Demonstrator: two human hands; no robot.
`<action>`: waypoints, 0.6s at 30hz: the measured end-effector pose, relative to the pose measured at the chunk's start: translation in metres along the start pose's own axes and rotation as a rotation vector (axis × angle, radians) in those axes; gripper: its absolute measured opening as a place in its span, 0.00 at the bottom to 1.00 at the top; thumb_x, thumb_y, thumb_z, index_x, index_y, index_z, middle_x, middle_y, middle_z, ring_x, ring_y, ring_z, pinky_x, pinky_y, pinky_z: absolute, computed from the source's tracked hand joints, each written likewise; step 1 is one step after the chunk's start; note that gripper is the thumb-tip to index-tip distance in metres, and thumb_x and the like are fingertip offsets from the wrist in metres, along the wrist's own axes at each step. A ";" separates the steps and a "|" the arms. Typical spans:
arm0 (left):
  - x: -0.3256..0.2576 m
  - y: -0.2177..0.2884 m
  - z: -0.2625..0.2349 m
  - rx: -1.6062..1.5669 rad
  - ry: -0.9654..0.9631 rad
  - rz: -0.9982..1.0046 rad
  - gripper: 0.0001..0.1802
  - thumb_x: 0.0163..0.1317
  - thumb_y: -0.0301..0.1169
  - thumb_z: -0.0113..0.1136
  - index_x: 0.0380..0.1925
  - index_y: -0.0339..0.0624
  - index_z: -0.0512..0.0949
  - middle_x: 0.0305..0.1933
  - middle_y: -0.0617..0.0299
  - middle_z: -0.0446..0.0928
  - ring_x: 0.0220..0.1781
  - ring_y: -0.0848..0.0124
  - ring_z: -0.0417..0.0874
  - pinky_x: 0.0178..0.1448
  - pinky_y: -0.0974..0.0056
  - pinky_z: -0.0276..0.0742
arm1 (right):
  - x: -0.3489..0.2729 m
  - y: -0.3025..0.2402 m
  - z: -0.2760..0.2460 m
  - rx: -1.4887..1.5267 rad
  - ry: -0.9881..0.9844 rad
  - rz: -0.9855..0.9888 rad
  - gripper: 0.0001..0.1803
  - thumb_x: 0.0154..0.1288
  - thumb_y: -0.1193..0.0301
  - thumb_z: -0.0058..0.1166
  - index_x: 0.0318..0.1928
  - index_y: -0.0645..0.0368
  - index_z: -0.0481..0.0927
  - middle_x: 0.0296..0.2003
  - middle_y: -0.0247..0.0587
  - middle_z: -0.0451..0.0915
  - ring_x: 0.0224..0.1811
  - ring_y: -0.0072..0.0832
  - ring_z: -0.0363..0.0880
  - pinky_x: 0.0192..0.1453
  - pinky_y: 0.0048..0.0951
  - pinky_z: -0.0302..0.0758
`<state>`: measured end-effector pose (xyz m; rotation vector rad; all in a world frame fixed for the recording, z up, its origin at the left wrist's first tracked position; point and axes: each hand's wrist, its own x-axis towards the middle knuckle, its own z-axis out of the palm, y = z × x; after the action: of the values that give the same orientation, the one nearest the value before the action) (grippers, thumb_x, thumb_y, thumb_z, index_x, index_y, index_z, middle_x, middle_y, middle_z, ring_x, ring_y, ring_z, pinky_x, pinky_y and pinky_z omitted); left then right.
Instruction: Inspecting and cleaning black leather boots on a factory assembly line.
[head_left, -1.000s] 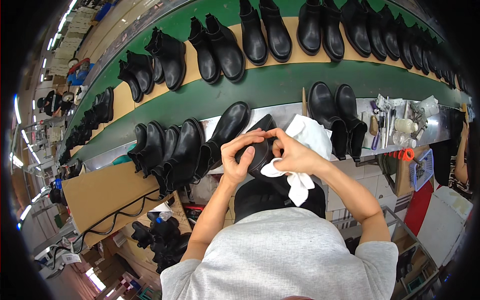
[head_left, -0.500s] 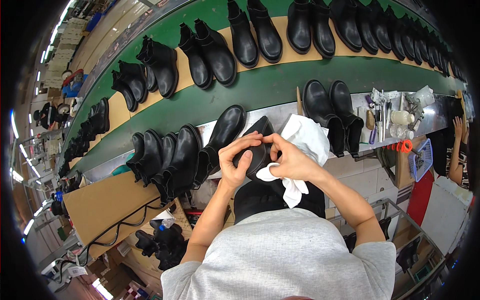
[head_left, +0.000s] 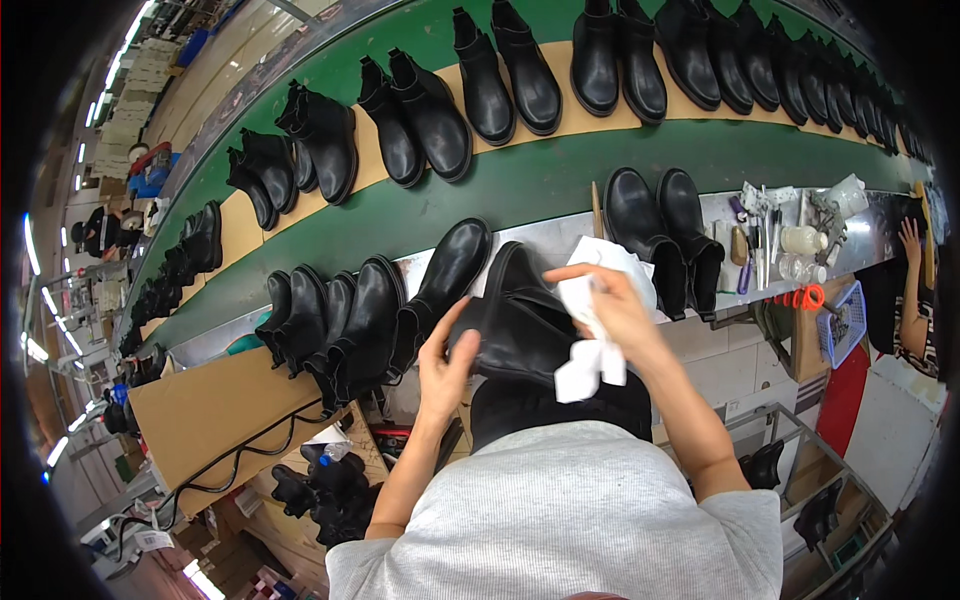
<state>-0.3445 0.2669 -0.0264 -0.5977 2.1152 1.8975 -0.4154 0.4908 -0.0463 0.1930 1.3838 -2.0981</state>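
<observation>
Head view: the left hand cups the side of a black boot, steadying it above the lap, just in front of the worktop; the right hand is closed on a white cloth, pressed against the boot's shaft, seemingly for wiping; more black boots stand beside it; the green conveyor carries further pairs.

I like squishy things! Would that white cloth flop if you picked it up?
Probably floppy: the white cloth droops in crumpled folds below the right hand. It looks light, bunching easily. It seems unlikely to slip on the black boot.
</observation>
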 end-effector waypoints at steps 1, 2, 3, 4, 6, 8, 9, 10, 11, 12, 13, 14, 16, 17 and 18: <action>-0.002 -0.020 -0.009 -0.266 -0.018 -0.059 0.28 0.63 0.40 0.52 0.61 0.42 0.66 0.55 0.53 0.74 0.58 0.66 0.74 0.59 0.64 0.69 | -0.012 -0.020 -0.008 0.000 0.026 -0.065 0.16 0.63 0.76 0.39 0.47 0.64 0.78 0.24 0.29 0.75 0.16 0.11 0.66 0.17 0.15 0.62; -0.005 -0.035 -0.010 -0.594 -0.004 -0.111 0.29 0.64 0.43 0.49 0.62 0.42 0.63 0.59 0.53 0.71 0.61 0.64 0.71 0.61 0.59 0.68 | -0.021 -0.033 -0.018 -0.039 0.113 -0.220 0.19 0.65 0.66 0.41 0.48 0.66 0.77 0.26 0.29 0.77 0.18 0.10 0.67 0.18 0.13 0.63; -0.008 -0.050 -0.008 -0.921 0.018 -0.158 0.30 0.65 0.45 0.47 0.63 0.43 0.61 0.63 0.54 0.67 0.64 0.61 0.69 0.64 0.54 0.68 | -0.030 -0.049 -0.028 -0.149 0.239 -0.395 0.25 0.65 0.57 0.40 0.49 0.66 0.76 0.29 0.31 0.78 0.18 0.10 0.68 0.18 0.13 0.62; -0.007 -0.069 -0.005 -1.050 -0.002 -0.161 0.31 0.66 0.49 0.43 0.63 0.45 0.59 0.67 0.55 0.61 0.66 0.57 0.65 0.65 0.43 0.65 | -0.040 -0.065 -0.047 -0.261 0.284 -0.485 0.27 0.66 0.55 0.37 0.50 0.67 0.75 0.33 0.33 0.79 0.18 0.10 0.66 0.17 0.13 0.61; 0.004 -0.105 -0.005 -1.066 0.067 -0.220 0.28 0.67 0.45 0.45 0.62 0.42 0.61 0.65 0.54 0.63 0.65 0.55 0.66 0.63 0.40 0.65 | -0.059 -0.094 -0.081 -0.189 0.607 -0.417 0.26 0.61 0.60 0.37 0.50 0.66 0.77 0.35 0.33 0.78 0.29 0.15 0.69 0.29 0.14 0.64; 0.004 -0.146 -0.019 -0.941 0.217 -0.437 0.26 0.68 0.42 0.46 0.61 0.40 0.61 0.61 0.52 0.67 0.59 0.55 0.72 0.60 0.42 0.71 | -0.065 -0.115 -0.119 -0.194 0.726 -0.448 0.25 0.60 0.64 0.35 0.52 0.64 0.76 0.39 0.36 0.76 0.35 0.20 0.72 0.39 0.18 0.68; 0.003 -0.154 -0.023 -0.865 0.275 -0.644 0.26 0.68 0.40 0.46 0.61 0.40 0.61 0.58 0.51 0.70 0.56 0.56 0.75 0.57 0.43 0.74 | -0.072 -0.121 -0.151 -0.245 0.825 -0.529 0.25 0.61 0.65 0.34 0.53 0.63 0.75 0.40 0.37 0.75 0.38 0.23 0.73 0.43 0.22 0.69; -0.003 -0.145 -0.022 -0.801 0.322 -0.703 0.23 0.69 0.38 0.45 0.59 0.37 0.65 0.49 0.52 0.76 0.45 0.61 0.80 0.47 0.55 0.80 | -0.074 -0.123 -0.182 -0.396 0.917 -0.526 0.25 0.62 0.65 0.34 0.53 0.65 0.75 0.42 0.40 0.76 0.42 0.26 0.74 0.50 0.24 0.68; -0.015 -0.136 -0.030 -0.802 0.358 -0.694 0.23 0.69 0.38 0.45 0.59 0.37 0.65 0.49 0.52 0.76 0.45 0.61 0.80 0.47 0.55 0.80 | -0.059 -0.115 -0.219 -0.467 0.943 -0.467 0.25 0.62 0.65 0.35 0.54 0.65 0.74 0.44 0.42 0.76 0.44 0.29 0.74 0.52 0.27 0.67; -0.017 -0.123 -0.035 -0.520 0.240 -0.657 0.21 0.68 0.38 0.46 0.56 0.37 0.68 0.50 0.54 0.76 0.46 0.63 0.79 0.47 0.58 0.79 | -0.061 -0.122 -0.254 -0.567 1.014 -0.422 0.25 0.62 0.65 0.35 0.54 0.66 0.74 0.47 0.45 0.76 0.47 0.32 0.74 0.54 0.29 0.67; -0.021 -0.109 -0.042 -0.237 0.136 -0.602 0.20 0.67 0.38 0.47 0.53 0.37 0.72 0.50 0.55 0.76 0.48 0.65 0.78 0.48 0.60 0.79 | -0.056 -0.120 -0.305 -0.741 1.028 -0.347 0.26 0.63 0.63 0.36 0.56 0.65 0.72 0.51 0.49 0.74 0.51 0.38 0.72 0.58 0.31 0.65; -0.025 -0.083 -0.047 -0.021 0.065 -0.478 0.18 0.67 0.37 0.48 0.50 0.36 0.74 0.47 0.57 0.77 0.45 0.69 0.78 0.44 0.64 0.77 | -0.053 -0.114 -0.345 -0.914 1.039 -0.266 0.28 0.63 0.61 0.37 0.59 0.65 0.69 0.56 0.54 0.71 0.56 0.43 0.70 0.61 0.34 0.63; -0.028 -0.026 -0.057 0.216 0.051 -0.188 0.15 0.66 0.34 0.49 0.45 0.35 0.77 0.39 0.61 0.78 0.38 0.76 0.76 0.38 0.70 0.74 | -0.036 -0.094 -0.372 -1.177 1.129 -0.088 0.30 0.62 0.60 0.39 0.61 0.63 0.66 0.58 0.57 0.67 0.59 0.47 0.67 0.63 0.36 0.61; -0.021 -0.005 -0.061 0.237 0.092 -0.021 0.14 0.67 0.33 0.49 0.44 0.35 0.78 0.35 0.63 0.78 0.34 0.78 0.75 0.35 0.72 0.72 | -0.030 -0.093 -0.377 -1.437 1.215 0.100 0.33 0.61 0.59 0.41 0.64 0.61 0.63 0.61 0.60 0.64 0.62 0.50 0.64 0.65 0.38 0.59; -0.013 0.007 -0.072 0.254 0.195 0.028 0.14 0.67 0.33 0.48 0.44 0.35 0.78 0.35 0.63 0.78 0.35 0.78 0.75 0.36 0.72 0.73 | -0.023 -0.088 -0.340 -1.616 1.226 -0.147 0.37 0.58 0.57 0.46 0.67 0.58 0.58 0.63 0.62 0.59 0.66 0.53 0.58 0.67 0.39 0.57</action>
<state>-0.3298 0.1978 -0.0051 -0.7245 2.4473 1.6034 -0.5156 0.8205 -0.1175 0.6951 3.2794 -0.1519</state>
